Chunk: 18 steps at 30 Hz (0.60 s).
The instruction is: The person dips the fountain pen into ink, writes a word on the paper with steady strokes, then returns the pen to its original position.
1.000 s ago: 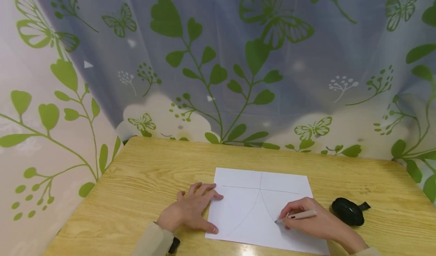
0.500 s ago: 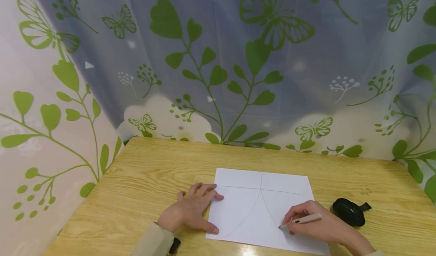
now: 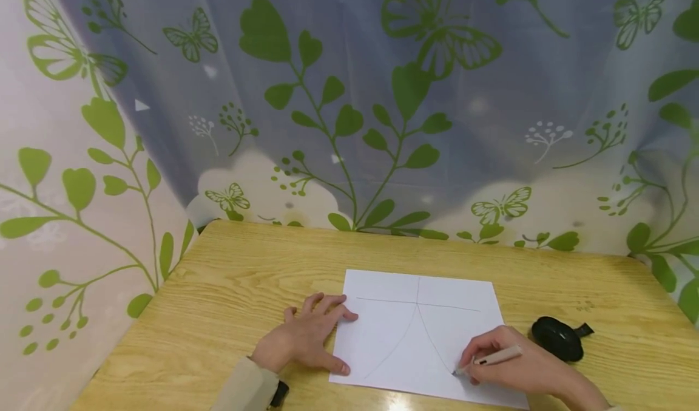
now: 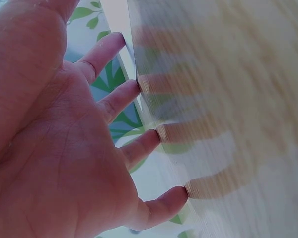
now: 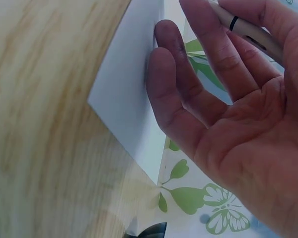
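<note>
A white sheet of paper lies on the wooden table, bearing a thin cross-like line pair and two curves that spread downward from the crossing. My right hand pinches a beige pen, its tip on the paper at the lower end of the right curve. In the right wrist view the pen sits between thumb and fingers, with the other fingers loosely bent by the sheet. My left hand is spread, thumb and a fingertip on the paper's left edge; the left wrist view shows its fingertips touching the tabletop.
A black oval case with a short strap lies right of the paper, close to my right wrist. The wooden table ends at the back against a curtain printed with green leaves and butterflies.
My right hand has moved down and slightly right with the pen, and the right curve has grown longer. My left hand has stayed in place.
</note>
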Each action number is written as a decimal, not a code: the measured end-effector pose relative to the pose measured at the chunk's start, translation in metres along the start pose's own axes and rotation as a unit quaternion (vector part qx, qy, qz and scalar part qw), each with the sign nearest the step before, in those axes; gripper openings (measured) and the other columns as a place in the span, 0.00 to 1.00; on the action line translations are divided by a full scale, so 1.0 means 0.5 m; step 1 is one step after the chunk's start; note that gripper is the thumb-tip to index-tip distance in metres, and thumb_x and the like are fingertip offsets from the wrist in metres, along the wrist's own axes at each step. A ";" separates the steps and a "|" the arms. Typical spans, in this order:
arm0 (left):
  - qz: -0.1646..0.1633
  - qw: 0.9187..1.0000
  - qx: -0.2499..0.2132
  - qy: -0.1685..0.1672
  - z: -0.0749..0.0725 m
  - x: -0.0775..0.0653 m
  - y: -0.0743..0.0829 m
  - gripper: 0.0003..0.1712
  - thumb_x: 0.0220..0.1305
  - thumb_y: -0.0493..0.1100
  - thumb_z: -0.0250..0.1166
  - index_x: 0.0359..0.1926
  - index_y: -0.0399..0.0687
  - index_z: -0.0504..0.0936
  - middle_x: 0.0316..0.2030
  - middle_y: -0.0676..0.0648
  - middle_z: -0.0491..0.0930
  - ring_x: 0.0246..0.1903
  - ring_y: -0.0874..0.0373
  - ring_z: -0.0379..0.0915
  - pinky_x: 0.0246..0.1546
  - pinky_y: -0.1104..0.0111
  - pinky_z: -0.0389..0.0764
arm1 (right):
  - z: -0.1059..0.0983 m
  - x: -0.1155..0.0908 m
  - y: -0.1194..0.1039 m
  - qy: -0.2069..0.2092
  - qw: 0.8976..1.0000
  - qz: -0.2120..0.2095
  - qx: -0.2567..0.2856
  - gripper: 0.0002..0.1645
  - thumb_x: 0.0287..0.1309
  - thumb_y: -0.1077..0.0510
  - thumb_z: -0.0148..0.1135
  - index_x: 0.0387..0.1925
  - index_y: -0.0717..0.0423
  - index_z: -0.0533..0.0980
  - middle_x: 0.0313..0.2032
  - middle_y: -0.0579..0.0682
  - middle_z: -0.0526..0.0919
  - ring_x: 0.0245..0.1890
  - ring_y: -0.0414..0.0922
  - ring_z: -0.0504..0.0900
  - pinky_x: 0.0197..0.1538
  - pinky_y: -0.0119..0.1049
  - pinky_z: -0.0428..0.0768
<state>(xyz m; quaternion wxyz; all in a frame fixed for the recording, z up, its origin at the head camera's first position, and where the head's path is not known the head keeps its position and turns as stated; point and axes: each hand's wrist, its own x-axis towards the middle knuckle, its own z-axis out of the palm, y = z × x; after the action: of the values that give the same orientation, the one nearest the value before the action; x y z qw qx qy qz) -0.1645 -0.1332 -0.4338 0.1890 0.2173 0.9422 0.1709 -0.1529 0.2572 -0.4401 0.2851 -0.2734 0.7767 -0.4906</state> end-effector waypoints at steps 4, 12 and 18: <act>0.000 1.000 -0.004 -0.003 0.001 0.000 0.000 0.50 0.48 0.68 0.78 0.69 0.65 0.68 0.79 0.50 0.52 0.77 0.33 0.45 0.61 0.21 0.54 | -0.002 -0.007 0.002 -0.009 1.000 -0.003 0.012 0.09 0.68 0.62 0.61 0.41 0.60 0.86 0.28 0.46 0.90 0.18 0.26 0.65 0.23 0.25 0.69; 0.003 1.000 -0.005 -0.003 -0.002 -0.001 0.000 0.50 0.48 0.68 0.78 0.70 0.65 0.68 0.79 0.50 0.52 0.77 0.33 0.45 0.61 0.21 0.54 | -0.004 -0.020 0.008 -0.016 1.000 0.008 0.025 0.09 0.68 0.62 0.61 0.41 0.60 0.85 0.30 0.47 0.90 0.23 0.27 0.75 0.29 0.26 0.78; 0.007 1.000 -0.005 -0.003 -0.001 0.000 -0.002 0.51 0.47 0.68 0.78 0.70 0.65 0.67 0.79 0.50 0.51 0.77 0.33 0.44 0.61 0.20 0.54 | -0.006 -0.025 0.009 -0.025 0.999 0.018 0.042 0.10 0.69 0.62 0.59 0.42 0.63 0.84 0.31 0.47 0.90 0.28 0.30 0.81 0.33 0.25 0.79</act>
<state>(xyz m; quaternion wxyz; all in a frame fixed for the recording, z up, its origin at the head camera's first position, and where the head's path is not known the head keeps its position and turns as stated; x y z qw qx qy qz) -0.1653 -0.1342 -0.4337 0.1917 0.2231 0.9393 0.1764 -0.1470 0.2697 -0.4408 0.3240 -0.2597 0.7530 -0.5105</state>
